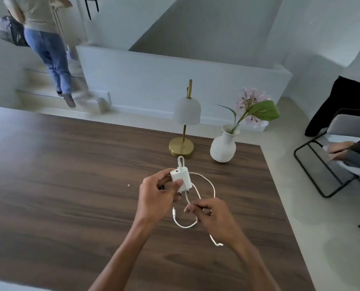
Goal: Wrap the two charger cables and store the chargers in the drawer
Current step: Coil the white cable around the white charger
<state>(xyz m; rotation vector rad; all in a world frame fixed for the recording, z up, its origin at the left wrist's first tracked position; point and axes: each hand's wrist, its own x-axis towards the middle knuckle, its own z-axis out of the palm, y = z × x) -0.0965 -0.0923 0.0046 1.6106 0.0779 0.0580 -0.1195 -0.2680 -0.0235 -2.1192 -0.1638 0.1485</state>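
The left hand [156,196] grips the white charger [180,180], thumb on its near face and fingers curled behind, just above the table [70,185] toward its right edge. The right hand [214,217] pinches the white cable [185,227] between thumb and fingertips, just below the plug pins. The cable leaves the charger's far end in a tight bend, swings out in a slack loop and trails under the right wrist. The brick looks light, hard and smooth, so its flat sides suit a grip; the cable looks soft and springy, best guided close to the brick without kinking. A dark shape under the left palm may be the second charger; I cannot tell. Near the far right corner stand a brass lamp [181,147] and a white vase [223,148]
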